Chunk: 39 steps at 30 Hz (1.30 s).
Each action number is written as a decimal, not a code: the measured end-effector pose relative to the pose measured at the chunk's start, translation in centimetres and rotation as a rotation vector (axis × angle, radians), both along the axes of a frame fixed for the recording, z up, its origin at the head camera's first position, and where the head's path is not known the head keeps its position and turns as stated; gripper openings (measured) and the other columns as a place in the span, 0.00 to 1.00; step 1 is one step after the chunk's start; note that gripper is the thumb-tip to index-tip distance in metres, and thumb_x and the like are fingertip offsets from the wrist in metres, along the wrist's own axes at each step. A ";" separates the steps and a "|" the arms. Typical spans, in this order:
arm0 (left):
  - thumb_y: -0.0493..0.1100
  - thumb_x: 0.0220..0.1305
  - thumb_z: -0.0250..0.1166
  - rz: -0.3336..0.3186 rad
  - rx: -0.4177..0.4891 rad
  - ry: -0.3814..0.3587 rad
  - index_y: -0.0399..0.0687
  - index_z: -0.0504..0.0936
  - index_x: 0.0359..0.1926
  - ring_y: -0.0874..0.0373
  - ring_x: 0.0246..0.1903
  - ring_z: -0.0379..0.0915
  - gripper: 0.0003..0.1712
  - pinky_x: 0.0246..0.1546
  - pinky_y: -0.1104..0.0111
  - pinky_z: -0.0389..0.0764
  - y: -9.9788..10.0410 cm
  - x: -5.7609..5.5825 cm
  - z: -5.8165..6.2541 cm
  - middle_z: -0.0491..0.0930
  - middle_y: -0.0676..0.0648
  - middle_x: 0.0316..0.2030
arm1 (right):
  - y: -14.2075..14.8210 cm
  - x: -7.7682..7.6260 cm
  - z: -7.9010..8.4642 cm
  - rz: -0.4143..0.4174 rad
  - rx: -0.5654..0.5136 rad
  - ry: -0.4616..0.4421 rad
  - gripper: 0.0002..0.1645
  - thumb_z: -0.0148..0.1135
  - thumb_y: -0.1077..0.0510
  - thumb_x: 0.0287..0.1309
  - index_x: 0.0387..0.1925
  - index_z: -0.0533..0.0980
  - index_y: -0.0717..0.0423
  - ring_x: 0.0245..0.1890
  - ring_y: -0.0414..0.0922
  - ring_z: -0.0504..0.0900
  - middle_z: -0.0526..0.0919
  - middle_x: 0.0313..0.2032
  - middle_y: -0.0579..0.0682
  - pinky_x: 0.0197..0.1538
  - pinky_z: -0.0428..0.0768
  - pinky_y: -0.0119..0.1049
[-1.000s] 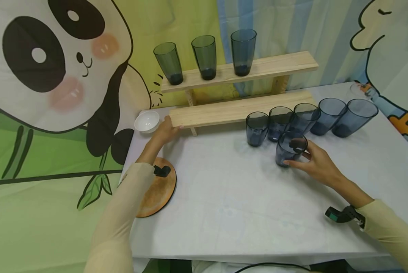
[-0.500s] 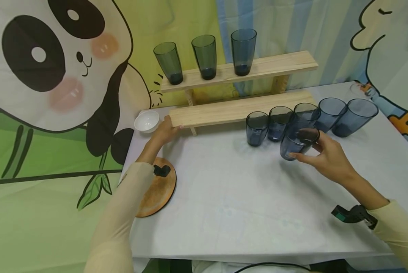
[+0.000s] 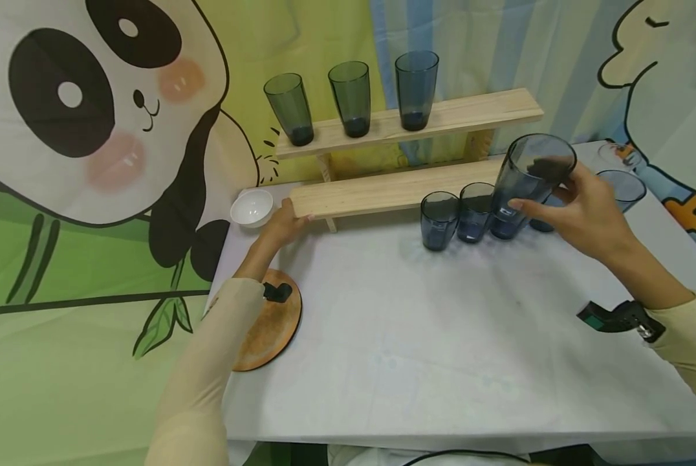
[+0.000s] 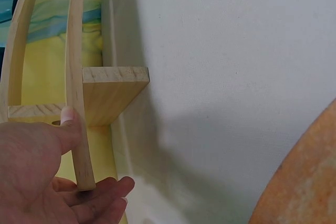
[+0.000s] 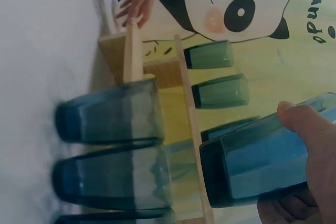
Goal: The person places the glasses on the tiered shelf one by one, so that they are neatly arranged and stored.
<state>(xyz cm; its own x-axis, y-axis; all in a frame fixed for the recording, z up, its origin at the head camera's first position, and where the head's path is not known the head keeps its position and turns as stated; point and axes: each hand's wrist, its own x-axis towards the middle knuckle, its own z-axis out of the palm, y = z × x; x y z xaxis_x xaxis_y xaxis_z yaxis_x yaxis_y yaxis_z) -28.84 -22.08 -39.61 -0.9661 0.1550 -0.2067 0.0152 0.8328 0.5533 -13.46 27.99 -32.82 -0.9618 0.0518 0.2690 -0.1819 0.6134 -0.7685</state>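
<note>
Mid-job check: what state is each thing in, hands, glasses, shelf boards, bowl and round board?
Right hand: gripping a glass
Held glass: mouth up, raised off the table
Left hand: gripping the lower board's left end
Lower board: held at that end
Upper board: bearing three upright glasses
Table glasses: upright, some partly hidden
White bowl: open side up
Round board: lying flat, partly covered

lettering [image 5: 314, 12] reading "panda" or "pando" stands sideways on the printed backdrop [image 5: 286, 72], right wrist view.
</note>
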 end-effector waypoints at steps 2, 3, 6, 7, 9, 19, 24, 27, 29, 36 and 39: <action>0.54 0.81 0.58 0.002 -0.003 0.004 0.26 0.41 0.80 0.29 0.73 0.62 0.50 0.73 0.44 0.66 0.0 0.0 0.0 0.59 0.19 0.73 | 0.2 -1.1 0.7 -0.024 -0.004 -0.012 0.44 0.77 0.49 0.63 0.76 0.68 0.51 0.73 0.47 0.74 0.73 0.65 0.51 0.66 0.69 0.18; 0.54 0.81 0.58 0.003 -0.004 0.006 0.26 0.41 0.80 0.29 0.73 0.62 0.50 0.73 0.44 0.66 0.0 0.0 0.0 0.59 0.19 0.73 | 0.4 -1.6 1.0 -0.036 -0.005 -0.017 0.45 0.76 0.48 0.64 0.76 0.67 0.51 0.74 0.51 0.73 0.72 0.66 0.52 0.68 0.69 0.21; 0.54 0.81 0.58 0.005 -0.006 0.006 0.26 0.41 0.80 0.29 0.73 0.63 0.50 0.73 0.44 0.67 -0.1 -0.1 0.0 0.60 0.19 0.73 | 0.9 -3.2 1.6 -0.073 0.018 -0.023 0.45 0.74 0.43 0.65 0.77 0.66 0.50 0.74 0.55 0.72 0.74 0.64 0.52 0.73 0.70 0.32; 0.54 0.81 0.58 0.005 -0.008 0.005 0.26 0.41 0.80 0.29 0.72 0.63 0.50 0.73 0.44 0.67 -0.1 -0.1 0.0 0.60 0.19 0.73 | 1.0 -3.6 1.8 -0.079 0.018 -0.025 0.45 0.73 0.42 0.65 0.77 0.67 0.50 0.74 0.55 0.72 0.74 0.63 0.51 0.74 0.70 0.36; 0.54 0.81 0.58 0.006 -0.009 0.003 0.26 0.41 0.80 0.29 0.72 0.63 0.50 0.72 0.44 0.67 -0.2 -0.1 0.0 0.60 0.19 0.73 | 1.2 -4.6 2.1 -0.080 0.006 -0.033 0.44 0.72 0.41 0.66 0.77 0.67 0.47 0.74 0.55 0.72 0.76 0.64 0.53 0.76 0.69 0.43; 0.54 0.81 0.58 0.009 -0.012 0.002 0.25 0.41 0.80 0.29 0.73 0.62 0.50 0.73 0.44 0.66 -0.2 -0.1 0.0 0.59 0.19 0.73 | 0.1 -10.2 3.9 -0.054 -0.089 -0.083 0.36 0.71 0.37 0.65 0.70 0.71 0.40 0.78 0.52 0.67 0.78 0.63 0.45 0.80 0.62 0.51; 0.54 0.81 0.58 0.003 -0.018 0.003 0.25 0.42 0.80 0.29 0.73 0.63 0.50 0.73 0.44 0.67 -0.1 -0.1 0.0 0.60 0.19 0.73 | -0.4 -13.0 4.6 -0.053 -0.099 -0.086 0.27 0.71 0.34 0.64 0.57 0.73 0.39 0.76 0.51 0.68 0.76 0.51 0.34 0.78 0.63 0.50; 0.54 0.81 0.58 -0.003 -0.013 0.008 0.25 0.43 0.79 0.29 0.72 0.64 0.49 0.72 0.44 0.67 -0.1 -0.2 -0.1 0.61 0.20 0.72 | -0.8 -14.6 4.9 -0.053 -0.124 -0.082 0.31 0.71 0.36 0.64 0.63 0.73 0.41 0.74 0.51 0.69 0.76 0.53 0.35 0.75 0.67 0.47; 0.54 0.81 0.58 -0.004 -0.009 0.007 0.25 0.43 0.79 0.29 0.71 0.64 0.49 0.72 0.44 0.68 -0.1 -0.3 -0.2 0.61 0.20 0.72 | -1.1 -15.6 5.0 -0.045 -0.147 -0.081 0.37 0.71 0.37 0.65 0.69 0.71 0.43 0.74 0.50 0.69 0.76 0.57 0.37 0.75 0.67 0.45; 0.54 0.81 0.58 0.002 -0.012 0.002 0.26 0.42 0.79 0.29 0.71 0.64 0.49 0.72 0.44 0.68 -0.1 -0.2 -0.2 0.61 0.20 0.72 | -2.6 -18.3 5.5 -0.070 -0.183 -0.107 0.44 0.70 0.38 0.66 0.76 0.66 0.49 0.65 0.42 0.71 0.74 0.61 0.39 0.76 0.66 0.41; 0.54 0.81 0.58 0.003 -0.012 0.002 0.26 0.42 0.79 0.29 0.71 0.64 0.49 0.72 0.44 0.67 -0.1 -0.1 -0.1 0.61 0.20 0.72 | -3.0 -19.1 5.7 -0.093 -0.228 -0.130 0.45 0.71 0.38 0.65 0.76 0.66 0.49 0.61 0.38 0.72 0.74 0.61 0.38 0.75 0.67 0.40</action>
<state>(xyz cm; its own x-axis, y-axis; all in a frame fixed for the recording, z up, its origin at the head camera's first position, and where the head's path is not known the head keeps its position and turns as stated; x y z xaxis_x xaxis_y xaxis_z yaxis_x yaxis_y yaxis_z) -28.98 -22.19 -39.73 -0.9671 0.1491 -0.2062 0.0137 0.8397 0.5429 -32.61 24.95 -27.10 -0.9756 0.1870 0.1150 -0.0236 0.4316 -0.9018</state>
